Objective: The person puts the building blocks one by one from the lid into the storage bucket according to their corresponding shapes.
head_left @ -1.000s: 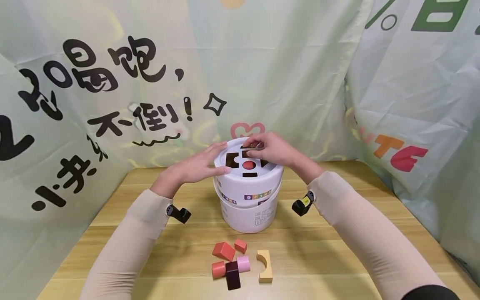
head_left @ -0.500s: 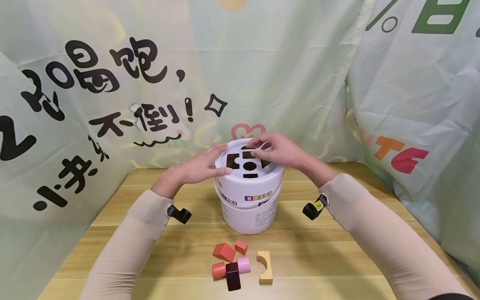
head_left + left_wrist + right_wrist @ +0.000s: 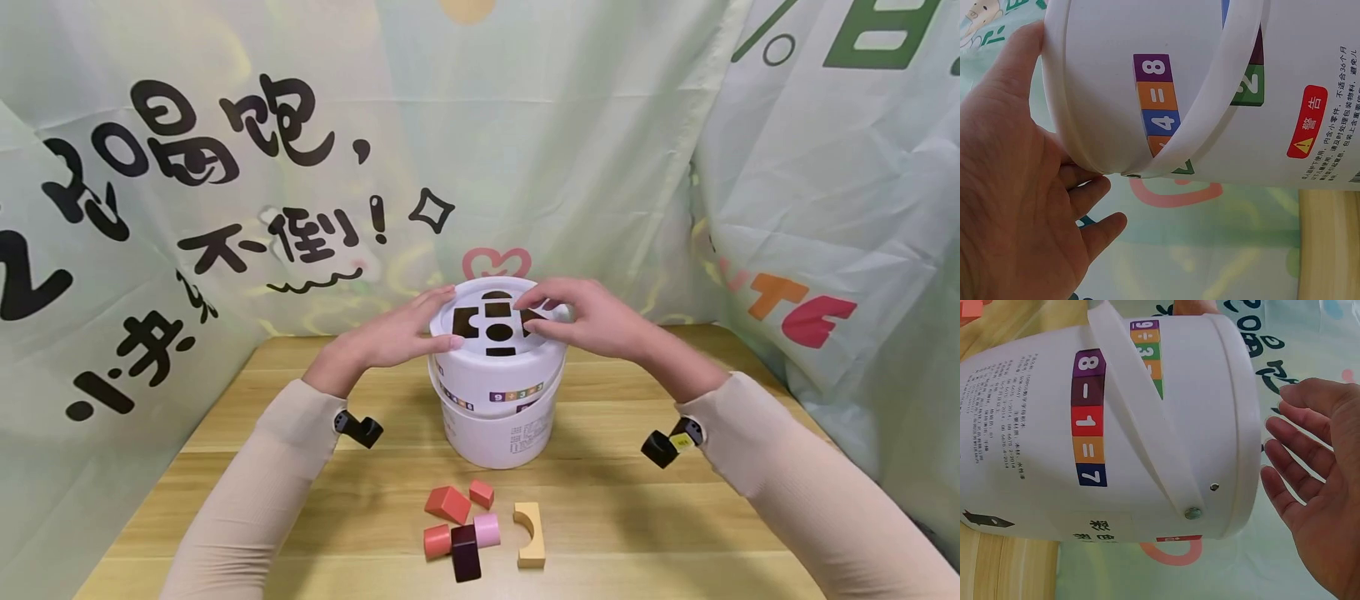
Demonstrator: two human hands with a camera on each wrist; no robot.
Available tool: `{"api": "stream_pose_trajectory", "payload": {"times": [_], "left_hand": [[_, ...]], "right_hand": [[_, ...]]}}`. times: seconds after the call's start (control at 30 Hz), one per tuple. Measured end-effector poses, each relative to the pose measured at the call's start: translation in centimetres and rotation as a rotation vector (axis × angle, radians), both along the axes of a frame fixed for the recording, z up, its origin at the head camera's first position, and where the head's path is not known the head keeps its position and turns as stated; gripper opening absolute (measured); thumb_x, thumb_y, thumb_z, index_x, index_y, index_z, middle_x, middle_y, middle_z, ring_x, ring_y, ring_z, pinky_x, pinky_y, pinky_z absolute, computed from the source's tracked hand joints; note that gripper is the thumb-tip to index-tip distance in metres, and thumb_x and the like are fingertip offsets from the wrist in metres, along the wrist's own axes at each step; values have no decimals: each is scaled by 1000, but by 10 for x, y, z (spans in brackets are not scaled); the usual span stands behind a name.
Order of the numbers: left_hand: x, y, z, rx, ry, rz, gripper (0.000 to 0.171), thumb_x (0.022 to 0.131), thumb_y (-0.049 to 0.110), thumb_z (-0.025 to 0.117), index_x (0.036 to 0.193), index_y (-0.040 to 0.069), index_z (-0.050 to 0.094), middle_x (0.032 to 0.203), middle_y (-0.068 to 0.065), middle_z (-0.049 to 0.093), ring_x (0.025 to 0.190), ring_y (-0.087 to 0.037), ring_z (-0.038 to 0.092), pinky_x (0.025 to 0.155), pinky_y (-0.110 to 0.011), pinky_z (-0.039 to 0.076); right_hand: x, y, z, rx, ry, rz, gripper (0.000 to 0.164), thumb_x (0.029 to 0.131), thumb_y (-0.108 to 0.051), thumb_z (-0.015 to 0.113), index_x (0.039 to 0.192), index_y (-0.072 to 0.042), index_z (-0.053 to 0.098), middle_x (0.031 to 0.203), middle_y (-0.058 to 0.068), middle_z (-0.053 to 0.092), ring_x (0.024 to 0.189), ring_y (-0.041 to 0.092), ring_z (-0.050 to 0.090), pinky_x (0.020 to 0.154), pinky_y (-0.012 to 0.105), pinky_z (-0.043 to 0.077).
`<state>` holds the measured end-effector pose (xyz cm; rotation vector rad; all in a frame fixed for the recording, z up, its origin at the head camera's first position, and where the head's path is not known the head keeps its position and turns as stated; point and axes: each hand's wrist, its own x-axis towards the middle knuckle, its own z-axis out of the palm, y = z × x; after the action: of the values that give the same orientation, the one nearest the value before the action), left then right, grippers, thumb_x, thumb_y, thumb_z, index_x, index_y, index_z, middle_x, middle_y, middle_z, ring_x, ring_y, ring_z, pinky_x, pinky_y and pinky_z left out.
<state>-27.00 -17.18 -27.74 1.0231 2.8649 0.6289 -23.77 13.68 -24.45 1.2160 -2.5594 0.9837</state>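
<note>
A white bucket (image 3: 497,433) stands upright on the table, its lid (image 3: 525,343) cut with several shaped holes. My left hand (image 3: 393,333) rests along the lid's left edge, thumb at the front and fingers reaching toward the back. In the left wrist view that hand's thumb and fingers (image 3: 1097,194) lie around the rim. Over the right side of the lid hovers my right hand (image 3: 592,317), fingers loosely bent. The right wrist view shows nothing between its fingers (image 3: 1304,450). All the visible lid holes look dark inside.
In front of the bucket lie a red wedge block (image 3: 447,504), a small red block (image 3: 482,494), a red cylinder (image 3: 437,542), a pink cylinder (image 3: 487,530), a dark purple block (image 3: 466,554) and a yellow arch block (image 3: 531,537). Printed cloth (image 3: 600,167) hangs behind the table (image 3: 315,467).
My right hand has drawn back from the lid's middle toward its right edge. Something red seen in the round hole a second ago no longer shows. The left hand stays in place.
</note>
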Motion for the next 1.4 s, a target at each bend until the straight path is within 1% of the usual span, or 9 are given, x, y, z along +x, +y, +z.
{"api": "stream_pose_trajectory", "payload": {"times": [0.13, 0.23, 0.33, 0.5, 0.73, 0.83, 0.93, 1.1, 1.4], "left_hand": [[0, 0, 0, -5, 3, 6, 97, 89, 70, 49, 158, 13, 12, 163, -3, 11, 147, -27, 14, 115, -52, 21], [0, 0, 1, -6, 1, 9, 97, 89, 70, 49, 158, 14, 12, 163, -2, 10, 147, -26, 13, 115, -52, 20], [0, 0, 2, -10, -2, 14, 97, 89, 71, 49, 158, 14, 12, 163, 0, 9, 148, -25, 12, 115, -51, 20], [1, 0, 2, -8, -4, 11, 97, 89, 70, 49, 158, 15, 12, 163, -1, 10, 147, -25, 13, 115, -52, 20], [2, 0, 2, -7, -9, 10, 96, 90, 69, 50, 158, 14, 12, 163, -2, 10, 147, -26, 14, 115, -52, 21], [1, -1, 1, -12, -8, 19, 96, 89, 70, 49, 158, 14, 12, 163, -1, 10, 147, -25, 14, 115, -51, 21], [1, -1, 1, -9, -9, 21, 96, 89, 70, 50, 158, 14, 13, 163, -2, 11, 147, -25, 14, 114, -52, 22], [1, -1, 1, 0, -10, 8, 95, 90, 68, 51, 158, 14, 13, 163, -4, 11, 147, -28, 15, 113, -55, 22], [1, 0, 0, 0, -10, 10, 96, 89, 70, 50, 158, 14, 13, 163, -6, 11, 147, -28, 15, 114, -55, 22]], "right_hand": [[9, 7, -1, -13, 33, 27, 25, 92, -15, 69, 116, -10, 69, 112, -2, 67, 101, 22, 60, 87, 42, 49], [17, 12, -3, -18, 68, 47, 24, 91, -13, 70, 116, -13, 69, 112, -2, 67, 101, 21, 60, 88, 40, 49], [26, 17, -6, -19, 105, 58, 25, 90, -13, 72, 115, -15, 69, 112, -3, 67, 100, 17, 61, 87, 35, 50], [39, 24, -16, -46, 133, 112, 29, 87, -7, 74, 114, -14, 70, 113, -5, 66, 102, 15, 60, 87, 29, 49], [53, 30, -34, -52, 157, 208, 36, 82, -3, 77, 116, -12, 69, 117, -2, 67, 107, 16, 61, 90, 29, 49], [57, 30, -43, -26, 130, 242, 36, 84, -7, 77, 118, -14, 68, 119, 0, 66, 109, 16, 61, 92, 31, 50], [61, 31, -52, 22, 88, 264, 34, 88, -15, 75, 121, -18, 67, 120, -2, 65, 112, 16, 60, 94, 34, 50], [65, 31, -71, 81, 25, 302, 33, 91, -24, 72, 124, -23, 64, 123, -3, 64, 115, 15, 58, 95, 37, 49], [70, 27, -103, 128, -57, 405, 34, 92, -28, 69, 124, -19, 63, 123, -6, 64, 116, 16, 58, 98, 37, 48]]}}
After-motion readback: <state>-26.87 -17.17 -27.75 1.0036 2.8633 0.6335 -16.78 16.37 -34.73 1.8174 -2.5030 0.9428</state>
